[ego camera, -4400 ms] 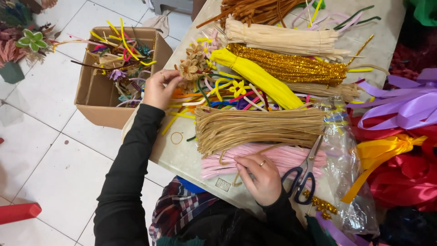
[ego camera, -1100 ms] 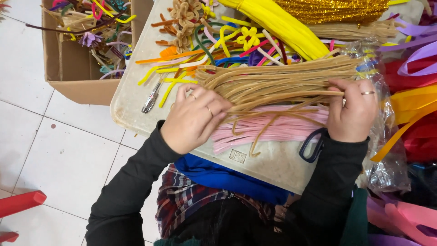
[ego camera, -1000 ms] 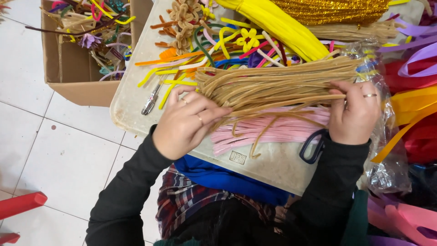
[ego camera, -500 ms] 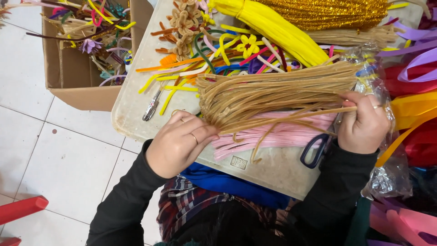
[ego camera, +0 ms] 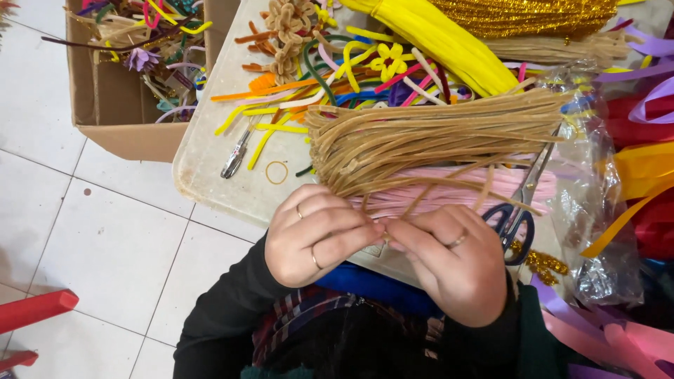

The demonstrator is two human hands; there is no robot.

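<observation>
Low in the middle of the frame the two hands meet fingertip to fingertip over the near edge of the table (ego camera: 210, 175). The left hand (ego camera: 316, 235) is curled with its fingers folded in toward the right, and the right hand (ego camera: 449, 263) is curled toward it; between their tips they pinch the end of a tan pipe cleaner (ego camera: 385, 235), though the hands cover most of it, so how much of it they hold cannot be told. Both hands are closed in a fine pinch rather than a fist. Just above the hands lies a thick bundle of tan pipe cleaners (ego camera: 435, 133), running from the centre toward the right of the frame, with a few loose strands straying down toward the fingers. Under that bundle, touching it, lies a bundle of pink pipe cleaners (ego camera: 456, 193). To the right of the right hand lie scissors (ego camera: 516, 217) with dark handles, partly over the pink bundle. A clear plastic bag (ego camera: 597, 210) sits at the right edge of the table. Along the top of the frame lie a yellow bundle (ego camera: 442, 38) and a glittery gold bundle (ego camera: 533, 17), with a heap of mixed coloured pipe cleaners (ego camera: 337, 70) to their left. A small rubber band (ego camera: 276, 172) and a metal clip (ego camera: 235, 151) lie on the table at centre left. In the upper left a cardboard box (ego camera: 126, 105) stands on the tiled floor (ego camera: 84, 231).
</observation>
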